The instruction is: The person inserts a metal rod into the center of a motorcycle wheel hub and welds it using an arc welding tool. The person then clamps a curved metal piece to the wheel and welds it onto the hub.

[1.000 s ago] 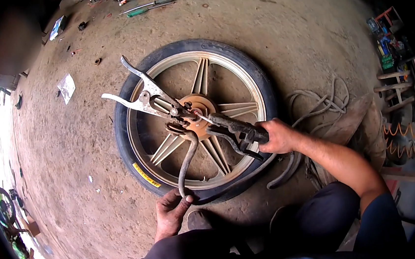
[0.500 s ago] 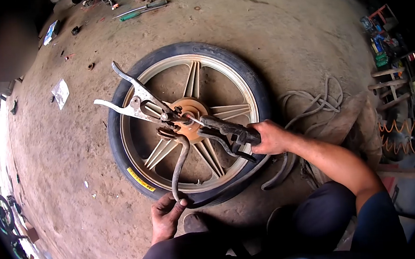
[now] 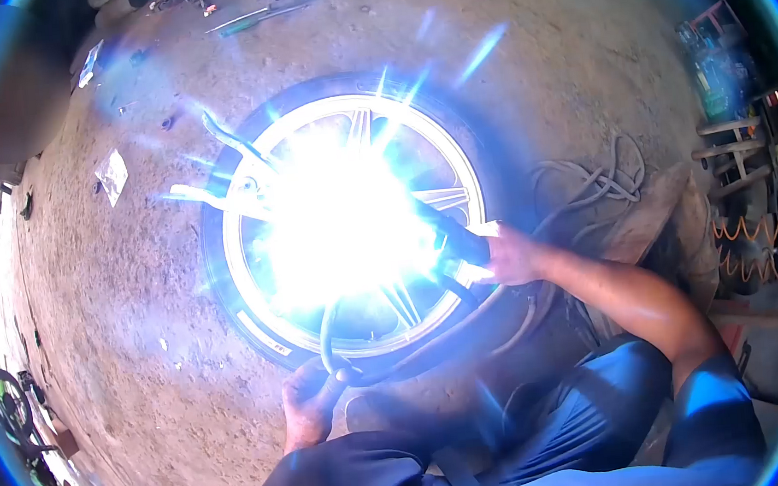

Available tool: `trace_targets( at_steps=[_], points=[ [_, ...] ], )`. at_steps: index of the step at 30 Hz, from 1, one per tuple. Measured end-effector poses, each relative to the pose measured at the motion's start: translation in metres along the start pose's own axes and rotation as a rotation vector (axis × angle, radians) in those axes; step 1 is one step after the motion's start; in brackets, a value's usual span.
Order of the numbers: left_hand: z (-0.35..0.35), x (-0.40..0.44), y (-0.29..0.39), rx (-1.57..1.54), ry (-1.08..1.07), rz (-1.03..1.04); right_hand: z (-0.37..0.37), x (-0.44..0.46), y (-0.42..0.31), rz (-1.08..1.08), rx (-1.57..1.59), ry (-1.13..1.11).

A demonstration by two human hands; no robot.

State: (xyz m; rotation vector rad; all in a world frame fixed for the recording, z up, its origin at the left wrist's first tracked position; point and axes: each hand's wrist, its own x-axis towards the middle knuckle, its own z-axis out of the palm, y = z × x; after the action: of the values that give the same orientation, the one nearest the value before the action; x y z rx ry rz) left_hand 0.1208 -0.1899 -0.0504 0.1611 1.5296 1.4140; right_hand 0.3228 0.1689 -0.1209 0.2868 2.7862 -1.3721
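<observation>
A motorcycle wheel with a black tyre lies flat on the floor. Over its hub a white-blue welding arc glares, hiding the hub and the electrode's tip. My right hand grips the dark welding electrode holder from the right, its jaws lost in the light. At the wheel's near edge, my left hand pinches a grey cable that curves up into the glare. Silver handles of a ground clamp stick out at the left; its jaws are hidden.
Coiled cable and a brown cloth-like piece lie to the right. Screwdrivers and a clear plastic bag are on the floor. Shelves with tools and an orange coiled hose line the right side.
A bright welding arc has flared up at the hub, washing out the wheel's middle and the clamp's jaws. Both hands stay in nearly the same place with the same holds.
</observation>
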Motion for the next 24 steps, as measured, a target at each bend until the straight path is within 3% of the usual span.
trace_targets(
  at_steps=[1, 3, 8, 9, 13, 16, 24],
  points=[
    [0.001, 0.000, -0.002, -0.035, 0.006, -0.009, 0.006, 0.009, -0.010, -0.241, -0.407, 0.215],
    [0.002, 0.002, -0.001, -0.059, -0.009, 0.006, -0.021, 0.015, -0.050, 0.342, 0.027, -0.106],
    [-0.001, 0.003, -0.003, -0.021, -0.006, 0.000, -0.031, 0.012, -0.052, 0.261, 0.301, -0.032],
    [0.000, 0.003, -0.002, -0.019, -0.002, 0.002, -0.032, 0.011, -0.048, 0.321, 0.248, -0.067],
    [0.001, 0.002, -0.001, -0.015, -0.006, 0.010, -0.031, 0.009, -0.042, 0.210, 0.265, 0.110],
    [0.000, 0.003, -0.004, -0.013, -0.012, 0.010, -0.035, 0.009, -0.041, 0.327, 0.182, -0.104],
    [-0.001, 0.002, -0.003, -0.040, -0.020, 0.004, -0.028, 0.011, -0.047, 0.338, 0.129, -0.116]
  ],
)
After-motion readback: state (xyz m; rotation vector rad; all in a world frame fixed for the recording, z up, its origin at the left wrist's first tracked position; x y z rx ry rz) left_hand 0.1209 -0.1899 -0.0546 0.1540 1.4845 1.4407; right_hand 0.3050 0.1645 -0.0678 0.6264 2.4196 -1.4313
